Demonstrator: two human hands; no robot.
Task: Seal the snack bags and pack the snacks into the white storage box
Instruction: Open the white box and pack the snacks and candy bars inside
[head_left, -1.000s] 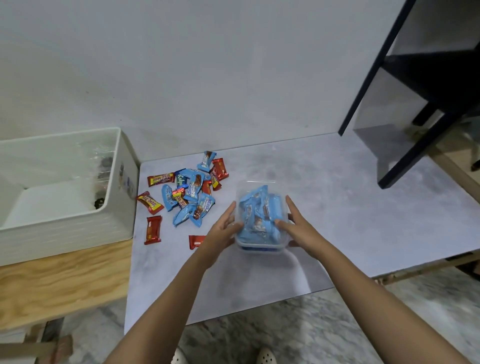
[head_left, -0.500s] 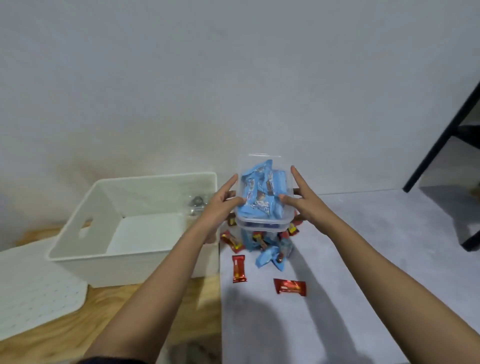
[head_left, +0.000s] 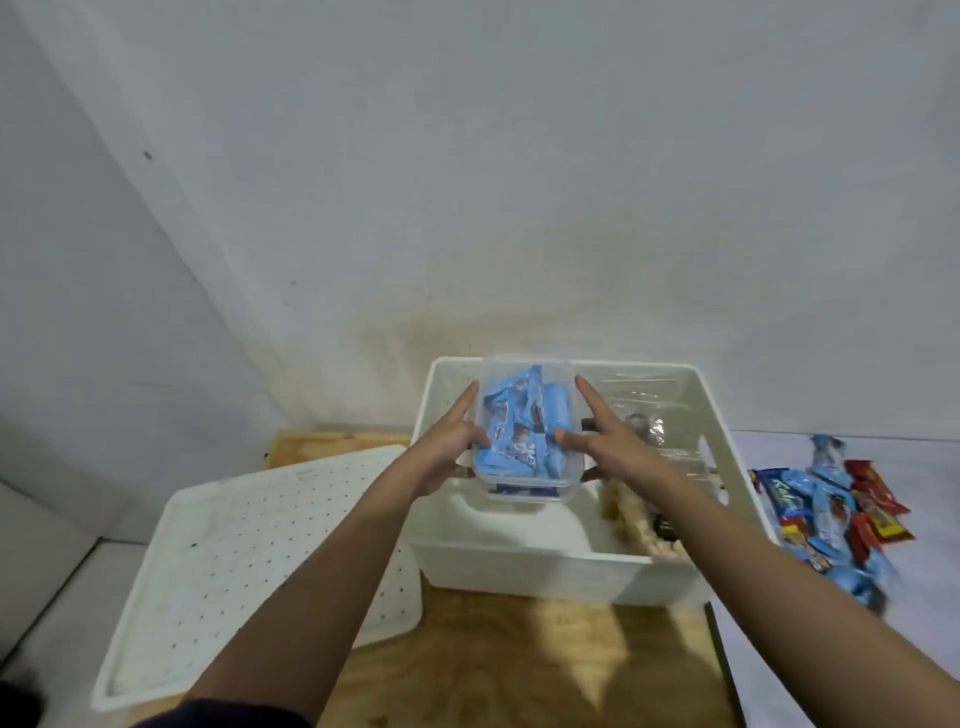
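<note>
A clear plastic container (head_left: 524, 483) packed with blue snack packets is held between both hands above the left half of the white storage box (head_left: 545, 566). My left hand (head_left: 447, 441) presses its left side and my right hand (head_left: 608, 441) its right side, fingers stretched forward. Inside the box on the right lie clear snack bags (head_left: 649, 415) with dark and tan contents. A heap of loose blue and red snack packets (head_left: 836, 514) lies on the grey table to the right of the box.
The box's white perforated lid (head_left: 234, 561) lies flat to the left, partly over the wooden board (head_left: 519, 660) that carries the box. A pale wall stands close behind. The grey table (head_left: 930, 571) extends right.
Both hands carried the container from the grey table leftward and it now hangs over the white box. The view swung left with it, bringing the lid into sight.
</note>
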